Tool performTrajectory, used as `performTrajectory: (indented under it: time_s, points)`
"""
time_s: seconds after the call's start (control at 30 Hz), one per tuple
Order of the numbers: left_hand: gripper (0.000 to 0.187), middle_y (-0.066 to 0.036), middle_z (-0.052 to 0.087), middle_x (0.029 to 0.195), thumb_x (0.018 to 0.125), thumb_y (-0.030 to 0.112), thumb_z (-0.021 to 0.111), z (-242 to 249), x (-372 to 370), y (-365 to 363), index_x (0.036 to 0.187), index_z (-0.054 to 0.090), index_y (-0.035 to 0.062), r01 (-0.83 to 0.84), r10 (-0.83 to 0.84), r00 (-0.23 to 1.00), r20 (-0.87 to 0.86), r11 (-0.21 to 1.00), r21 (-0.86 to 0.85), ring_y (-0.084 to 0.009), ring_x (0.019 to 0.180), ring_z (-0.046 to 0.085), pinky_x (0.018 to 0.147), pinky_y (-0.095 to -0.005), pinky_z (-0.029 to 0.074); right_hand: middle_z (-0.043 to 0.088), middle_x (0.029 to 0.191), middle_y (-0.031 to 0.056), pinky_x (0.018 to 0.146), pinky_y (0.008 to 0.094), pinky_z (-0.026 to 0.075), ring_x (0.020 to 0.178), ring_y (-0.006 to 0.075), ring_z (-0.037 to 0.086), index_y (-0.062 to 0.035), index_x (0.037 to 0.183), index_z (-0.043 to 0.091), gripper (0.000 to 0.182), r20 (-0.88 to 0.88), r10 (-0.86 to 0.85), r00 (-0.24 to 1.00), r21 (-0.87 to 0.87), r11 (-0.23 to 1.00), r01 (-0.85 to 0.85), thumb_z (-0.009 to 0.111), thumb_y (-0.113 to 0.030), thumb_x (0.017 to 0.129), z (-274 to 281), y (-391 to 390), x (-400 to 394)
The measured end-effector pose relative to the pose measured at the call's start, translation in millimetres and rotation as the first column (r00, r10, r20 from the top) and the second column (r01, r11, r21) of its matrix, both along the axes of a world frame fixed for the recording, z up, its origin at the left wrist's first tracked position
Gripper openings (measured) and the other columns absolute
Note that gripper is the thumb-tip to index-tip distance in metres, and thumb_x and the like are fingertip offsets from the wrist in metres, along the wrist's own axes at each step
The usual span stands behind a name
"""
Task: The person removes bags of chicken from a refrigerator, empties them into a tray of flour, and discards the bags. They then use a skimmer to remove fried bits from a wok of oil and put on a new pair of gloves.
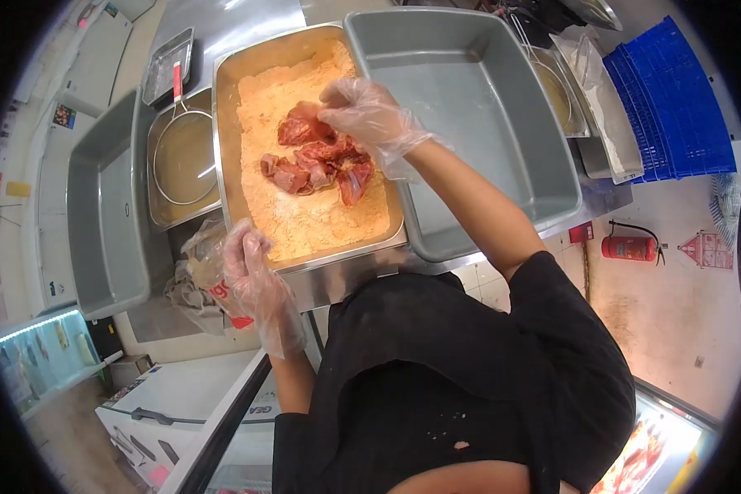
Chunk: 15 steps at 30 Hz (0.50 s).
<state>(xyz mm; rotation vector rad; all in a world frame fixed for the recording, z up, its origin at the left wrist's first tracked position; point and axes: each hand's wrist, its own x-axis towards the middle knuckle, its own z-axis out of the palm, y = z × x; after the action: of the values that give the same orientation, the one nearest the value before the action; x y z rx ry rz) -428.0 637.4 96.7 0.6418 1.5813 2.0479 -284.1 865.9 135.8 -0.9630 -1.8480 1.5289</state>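
Note:
Both of my hands wear clear plastic gloves. My right hand (pixel 361 114) is pinched on the upper edge of a piece of raw meat (pixel 303 128). Below that piece, more red raw meat (pixel 292 174) lies in a heap on orange-yellow breading flour. The flour fills a deep metal pan (pixel 224 140) in front of me. At the pan's near left corner is my left hand (pixel 247 251), its fingers curled into a loose fist; nothing shows in them.
A large grey tub (pixel 469 123) sits right of the pan, another grey tub (pixel 103 214) at far left. Beside the pan, a strainer (pixel 177 156) rests in a metal container of liquid. Plastic bags (pixel 202 280) lie near my left hand. Blue crates (pixel 675 99) stand at far right.

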Motion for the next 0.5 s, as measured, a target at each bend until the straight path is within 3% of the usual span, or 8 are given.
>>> performTrajectory:
  time_s: [0.07, 0.1, 0.23, 0.3, 0.43, 0.5]
  points:
    - [0.022, -0.004, 0.059, 0.089, 0.092, 0.012, 0.058, -7, -6, -6, 0.110, 0.060, -0.0016, -0.004, 0.004, 0.999, 0.035, 1.000, -0.020, -0.0102, 0.081, 0.053, 0.075, -0.0238, 0.045, 0.066, 0.083, 0.0104, 0.064, 0.0305, 0.051, 0.074, 0.0162, 0.062, -0.0001, 0.093, 0.064, 0.020, 0.037, -0.102, 0.994, 0.245, 0.965, 0.090, 0.064, -0.015, 0.080, 5, 0, 0]
    - [0.022, -0.004, 0.059, 0.089, 0.092, 0.012, 0.058, -10, -9, -9, 0.110, 0.060, -0.0016, -0.016, 0.017, 0.999, 0.035, 1.000, -0.025, -0.0102, 0.081, 0.053, 0.075, -0.0238, 0.045, 0.066, 0.086, 0.0113, 0.067, 0.0309, 0.052, 0.076, 0.0171, 0.062, -0.0020, 0.095, 0.065, 0.021, 0.109, -0.099, 0.989, 0.356, 0.933, 0.054, 0.063, -0.017, 0.080, -5, 13, 4]
    - [0.022, -0.004, 0.059, 0.088, 0.093, 0.012, 0.059, -19, -16, -21, 0.110, 0.060, -0.0011, -0.056, 0.060, 0.994, 0.089, 0.997, -0.049, -0.0099, 0.080, 0.053, 0.075, -0.0223, 0.046, 0.066, 0.087, 0.0114, 0.072, 0.0310, 0.052, 0.077, 0.0206, 0.063, -0.0038, 0.096, 0.066, 0.022, 0.315, -0.076, 0.946, 0.376, 0.925, -0.051, 0.061, -0.016, 0.078, -11, 25, 17]
    - [0.022, -0.004, 0.059, 0.088, 0.093, 0.013, 0.059, -21, -18, -24, 0.110, 0.060, -0.0011, -0.087, 0.094, 0.991, 0.099, 0.994, -0.065, -0.0098, 0.079, 0.053, 0.074, -0.0220, 0.046, 0.065, 0.084, 0.0109, 0.075, 0.0325, 0.051, 0.079, 0.0244, 0.063, -0.0042, 0.093, 0.066, 0.021, 0.577, -0.056, 0.815, 0.429, 0.870, -0.244, 0.060, -0.013, 0.075, -7, 20, 13]
    - [0.023, -0.003, 0.059, 0.087, 0.093, 0.013, 0.059, -19, -19, -25, 0.110, 0.060, -0.0015, -0.112, 0.120, 0.988, 0.098, 0.990, -0.090, -0.0094, 0.079, 0.053, 0.075, -0.0222, 0.046, 0.065, 0.094, 0.0114, 0.078, 0.0346, 0.049, 0.088, 0.0268, 0.062, -0.0050, 0.099, 0.065, 0.024, 0.635, 0.027, 0.772, 0.471, 0.778, -0.415, 0.059, -0.007, 0.076, -36, 18, -3]
    - [0.023, -0.003, 0.059, 0.086, 0.093, 0.013, 0.059, -19, -18, -25, 0.110, 0.059, -0.0017, -0.130, 0.139, 0.986, 0.091, 0.987, -0.092, -0.0093, 0.079, 0.053, 0.075, -0.0222, 0.046, 0.065, 0.086, 0.0062, 0.072, 0.0327, 0.048, 0.082, 0.0233, 0.061, -0.0084, 0.083, 0.064, 0.009, 0.816, -0.053, 0.576, 0.500, 0.564, -0.657, 0.057, -0.011, 0.077, -54, 16, -17]
